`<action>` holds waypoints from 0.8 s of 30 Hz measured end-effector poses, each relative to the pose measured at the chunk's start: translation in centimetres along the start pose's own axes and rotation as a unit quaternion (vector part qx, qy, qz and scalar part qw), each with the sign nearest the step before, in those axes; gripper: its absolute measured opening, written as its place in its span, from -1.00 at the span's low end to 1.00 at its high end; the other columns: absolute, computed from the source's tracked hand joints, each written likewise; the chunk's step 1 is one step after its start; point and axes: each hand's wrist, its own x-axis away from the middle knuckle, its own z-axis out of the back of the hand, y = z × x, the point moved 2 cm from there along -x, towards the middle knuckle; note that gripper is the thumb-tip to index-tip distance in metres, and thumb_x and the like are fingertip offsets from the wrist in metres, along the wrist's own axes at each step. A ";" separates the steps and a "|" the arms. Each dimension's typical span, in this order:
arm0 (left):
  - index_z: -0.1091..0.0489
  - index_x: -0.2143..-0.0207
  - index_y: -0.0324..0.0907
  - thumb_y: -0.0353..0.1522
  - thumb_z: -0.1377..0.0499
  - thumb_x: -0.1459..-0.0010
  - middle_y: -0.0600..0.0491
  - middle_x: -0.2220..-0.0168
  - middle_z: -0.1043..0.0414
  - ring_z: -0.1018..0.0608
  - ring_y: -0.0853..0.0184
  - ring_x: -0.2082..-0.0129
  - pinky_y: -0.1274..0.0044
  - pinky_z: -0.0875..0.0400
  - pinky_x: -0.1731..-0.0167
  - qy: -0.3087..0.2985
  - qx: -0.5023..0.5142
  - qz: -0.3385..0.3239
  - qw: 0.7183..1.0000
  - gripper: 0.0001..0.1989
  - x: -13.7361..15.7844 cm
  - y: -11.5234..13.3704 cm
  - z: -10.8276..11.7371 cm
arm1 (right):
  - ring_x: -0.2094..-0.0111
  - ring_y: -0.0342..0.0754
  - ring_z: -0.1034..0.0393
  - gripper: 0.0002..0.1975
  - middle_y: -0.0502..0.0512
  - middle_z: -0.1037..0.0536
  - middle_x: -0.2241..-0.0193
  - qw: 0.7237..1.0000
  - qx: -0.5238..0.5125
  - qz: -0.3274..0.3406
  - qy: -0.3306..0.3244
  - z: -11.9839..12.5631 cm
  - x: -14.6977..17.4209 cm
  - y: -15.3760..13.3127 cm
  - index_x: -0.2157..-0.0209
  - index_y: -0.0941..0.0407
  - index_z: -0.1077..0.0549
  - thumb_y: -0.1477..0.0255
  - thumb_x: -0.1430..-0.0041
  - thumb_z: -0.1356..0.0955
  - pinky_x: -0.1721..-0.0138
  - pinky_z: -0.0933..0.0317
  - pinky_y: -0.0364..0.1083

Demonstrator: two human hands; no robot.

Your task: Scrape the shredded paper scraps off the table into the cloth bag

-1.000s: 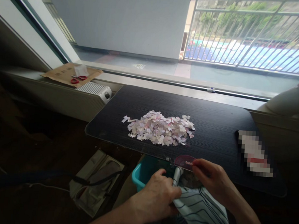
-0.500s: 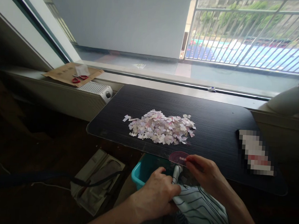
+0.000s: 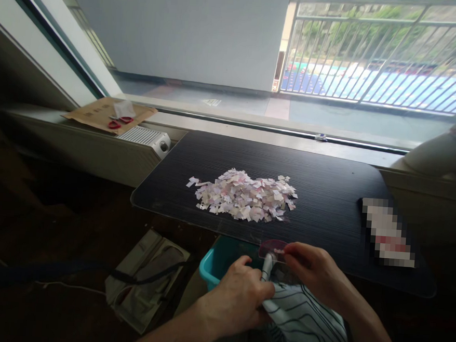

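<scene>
My left hand (image 3: 239, 290) is closed on the gathered edge of a pale cloth bag (image 3: 311, 317) with dark wavy lines. My right hand (image 3: 311, 263) pinches a thin pink see-through plastic piece, rounded along one side (image 3: 271, 245). It is held over the bag's mouth, just off the table's front edge, and the bag's inside is mostly hidden. A turquoise plastic bin (image 3: 205, 266) stands below, partly covered by my left hand and the bag. On the table beyond lies a heap of small cut paper pieces (image 3: 249, 196), pale with pinkish and purplish tints.
The dark table (image 3: 321, 182) stands against a window. A dark flat object with a blurred-out face (image 3: 387, 234) lies at its right. Red-handled scissors (image 3: 120, 122) rest on a brown envelope (image 3: 95, 112) at the left sill. On the floor is an open pale case (image 3: 148, 280) with a strap.
The pink plastic piece has dropped slightly and tipped downward over the bag's mouth, my right hand lowering with it. My left hand keeps its grip. The paper heap looks unchanged.
</scene>
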 end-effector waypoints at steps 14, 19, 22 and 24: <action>-0.45 0.37 -0.11 -0.16 -0.30 -0.01 0.07 0.42 -0.46 -0.51 0.27 0.36 0.26 -0.19 -0.04 0.007 0.001 0.012 1.000 -0.76 0.3 -0.4 -0.5 | 0.44 -0.06 -0.45 -0.72 0.08 -0.58 0.44 0.990 -0.016 -0.025 0.134 2.2 -0.7 1.2 0.27 0.14 -0.52 0.25 -0.17 -0.29 0.41 -0.29 -0.16; -0.43 0.42 -0.12 -0.17 -0.34 0.04 0.10 0.44 -0.45 -0.50 0.29 0.37 0.26 -0.18 -0.05 -0.001 0.004 0.029 1.000 -0.76 0.2 -0.5 -0.7 | 0.41 -0.03 -0.47 -0.68 0.11 -0.61 0.41 0.972 0.010 -0.020 0.234 3.7 -4.6 2.5 0.26 0.15 -0.54 0.22 -0.14 -0.29 0.35 -0.30 -0.11; -0.43 0.43 -0.12 -0.21 -0.36 0.07 0.10 0.44 -0.46 -0.50 0.29 0.36 0.25 -0.16 -0.07 -0.007 0.006 0.044 0.999 -0.77 0.4 -0.6 -0.5 | 0.39 -0.03 -0.47 -0.66 0.12 -0.61 0.40 0.972 0.017 -0.007 0.235 3.8 -6.7 2.4 0.24 0.16 -0.55 0.24 -0.16 -0.26 0.34 -0.28 -0.11; -0.43 0.42 -0.12 -0.24 -0.37 0.09 0.10 0.43 -0.45 -0.50 0.30 0.35 0.27 -0.16 -0.07 -0.003 0.007 0.050 0.999 -0.77 0.6 -0.8 -0.5 | 0.43 -0.04 -0.45 -0.67 0.10 -0.61 0.43 0.974 0.026 -0.004 0.223 4.0 -7.1 2.3 0.28 0.15 -0.56 0.25 -0.14 -0.27 0.39 -0.26 -0.12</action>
